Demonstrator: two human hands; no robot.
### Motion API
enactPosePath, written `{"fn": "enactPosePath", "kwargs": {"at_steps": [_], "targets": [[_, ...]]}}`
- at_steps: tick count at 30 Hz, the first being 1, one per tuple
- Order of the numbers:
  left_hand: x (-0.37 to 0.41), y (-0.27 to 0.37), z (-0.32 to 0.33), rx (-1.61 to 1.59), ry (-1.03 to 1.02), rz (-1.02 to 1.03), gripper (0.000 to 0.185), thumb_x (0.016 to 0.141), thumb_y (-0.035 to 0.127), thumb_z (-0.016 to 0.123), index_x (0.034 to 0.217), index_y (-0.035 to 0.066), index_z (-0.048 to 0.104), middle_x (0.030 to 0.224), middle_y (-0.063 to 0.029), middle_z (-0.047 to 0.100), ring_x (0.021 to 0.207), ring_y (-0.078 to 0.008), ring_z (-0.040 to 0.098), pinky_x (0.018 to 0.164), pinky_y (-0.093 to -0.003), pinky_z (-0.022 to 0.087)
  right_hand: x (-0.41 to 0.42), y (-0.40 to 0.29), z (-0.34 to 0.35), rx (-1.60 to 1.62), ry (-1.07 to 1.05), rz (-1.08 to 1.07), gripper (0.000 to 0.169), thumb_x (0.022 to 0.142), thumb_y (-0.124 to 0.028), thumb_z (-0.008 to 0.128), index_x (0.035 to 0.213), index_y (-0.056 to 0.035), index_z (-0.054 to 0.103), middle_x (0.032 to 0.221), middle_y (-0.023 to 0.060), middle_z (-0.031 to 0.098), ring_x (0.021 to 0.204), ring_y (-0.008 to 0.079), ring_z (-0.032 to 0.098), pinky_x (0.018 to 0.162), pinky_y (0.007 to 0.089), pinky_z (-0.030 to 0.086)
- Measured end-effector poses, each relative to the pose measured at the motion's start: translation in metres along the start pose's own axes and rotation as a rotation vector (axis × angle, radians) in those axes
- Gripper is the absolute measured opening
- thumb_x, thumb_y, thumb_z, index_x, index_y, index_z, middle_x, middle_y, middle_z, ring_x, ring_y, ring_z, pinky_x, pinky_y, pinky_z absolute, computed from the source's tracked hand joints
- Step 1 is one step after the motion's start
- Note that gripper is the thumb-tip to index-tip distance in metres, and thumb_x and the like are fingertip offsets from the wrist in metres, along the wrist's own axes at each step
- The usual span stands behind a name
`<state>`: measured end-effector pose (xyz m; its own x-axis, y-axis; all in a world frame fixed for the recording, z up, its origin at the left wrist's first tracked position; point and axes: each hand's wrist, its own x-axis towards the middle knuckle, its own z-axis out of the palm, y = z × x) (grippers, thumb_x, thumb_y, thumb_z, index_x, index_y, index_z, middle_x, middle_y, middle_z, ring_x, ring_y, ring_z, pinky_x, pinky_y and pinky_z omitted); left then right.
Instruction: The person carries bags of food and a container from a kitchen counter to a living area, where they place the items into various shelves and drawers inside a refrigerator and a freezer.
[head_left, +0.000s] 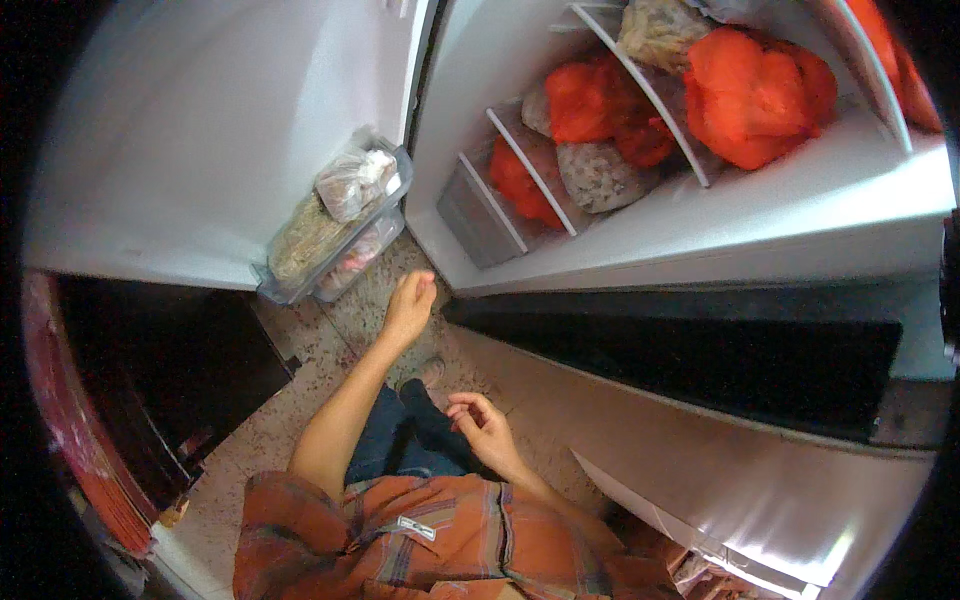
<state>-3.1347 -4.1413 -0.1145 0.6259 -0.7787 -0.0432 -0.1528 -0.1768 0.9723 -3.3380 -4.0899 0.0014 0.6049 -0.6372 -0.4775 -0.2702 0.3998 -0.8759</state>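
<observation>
My left hand (412, 306) is held over the floor, close to the front left corner of an open fridge compartment (517, 274). Its fingers look curled in, and no object shows in it. My right hand (486, 433) hovers in front of my body, fingers loosely bent and apart, holding nothing. Inside the compartment, orange-red plastic bags (750, 97) and clear bags of food (600, 176) rest on several shelves with white front edges (637, 82). The swung-out door (187, 150) carries clear bins (300, 289) with bagged food (356, 184).
Below the compartment runs a dark recess (675, 360), above a pale, shiny panel (712, 420). A black panel (172, 360) stands at the left, under the door's edge. My shoe (433, 370) is on the speckled floor (247, 435).
</observation>
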Motion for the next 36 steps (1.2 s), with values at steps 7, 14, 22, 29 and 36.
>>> {"fn": "enactPosePath", "kwargs": {"at_steps": [7, 14, 22, 29, 36], "targets": [[-0.080, -0.090, -0.018, 0.132, -0.292, -0.313, 0.019, 0.081, 0.016, 0.055, 0.096, 0.003, 0.057, 0.087, -0.0153, 0.057, 0.079, -0.0270, 0.057, 0.070, -0.0341, 0.045, 0.034, 0.045, 0.002, 0.073, -0.042, 0.171, 0.023, 0.089, -0.007, 0.048, 0.111, -0.0018, 0.050, 0.092, 0.0029, 0.054, 0.087, 0.0091, 0.051, 0.073, 0.0225, 0.044], [-0.060, -0.115, -0.006, 0.134, -0.396, -0.289, 0.020, 0.078, 0.013, 0.057, 0.097, 0.004, 0.057, 0.084, -0.0135, 0.057, 0.078, -0.0251, 0.057, 0.070, -0.0328, 0.046, 0.061, 0.045, -0.015, 0.089, 0.150, 0.144, 0.022, 0.089, -0.003, 0.046, 0.110, -0.0004, 0.050, 0.089, 0.0037, 0.056, 0.079, 0.0093, 0.052, 0.070, 0.0226, 0.044], [0.062, -0.022, 0.065, 0.012, -0.391, -0.095, 0.034, 0.082, 0.016, 0.055, 0.112, 0.002, 0.050, 0.104, -0.0180, 0.054, 0.088, -0.0265, 0.058, 0.078, -0.0349, 0.046, 0.064, 0.041, -0.031, 0.057, 0.189, 0.129, 0.024, 0.088, -0.007, 0.047, 0.111, -0.0006, 0.050, 0.090, 0.0044, 0.056, 0.079, 0.0086, 0.053, 0.072, 0.0216, 0.044], [0.190, 0.068, 0.136, -0.332, -0.288, -0.010, 0.068, 0.080, 0.020, 0.064, 0.134, 0.003, 0.027, 0.111, -0.0135, 0.051, 0.095, -0.0197, 0.056, 0.078, -0.0304, 0.046, 0.069, 0.032, -0.033, 0.024, 0.197, 0.184, 0.023, 0.090, -0.007, 0.046, 0.112, -0.0003, 0.049, 0.092, 0.0038, 0.055, 0.081, 0.0095, 0.052, 0.075, 0.0221, 0.043], [0.305, 0.122, 0.181, -0.248, 0.153, 0.362, 0.082, 0.069, 0.019, 0.069, 0.133, -0.002, 0.023, 0.123, -0.0240, 0.043, 0.105, -0.0323, 0.050, 0.090, -0.0384, 0.041, 0.107, 0.014, -0.017, 0.213, 0.225, 0.172, 0.025, 0.090, -0.006, 0.046, 0.114, -0.0014, 0.049, 0.094, 0.0040, 0.055, 0.081, 0.0080, 0.051, 0.074, 0.0219, 0.043]]}}
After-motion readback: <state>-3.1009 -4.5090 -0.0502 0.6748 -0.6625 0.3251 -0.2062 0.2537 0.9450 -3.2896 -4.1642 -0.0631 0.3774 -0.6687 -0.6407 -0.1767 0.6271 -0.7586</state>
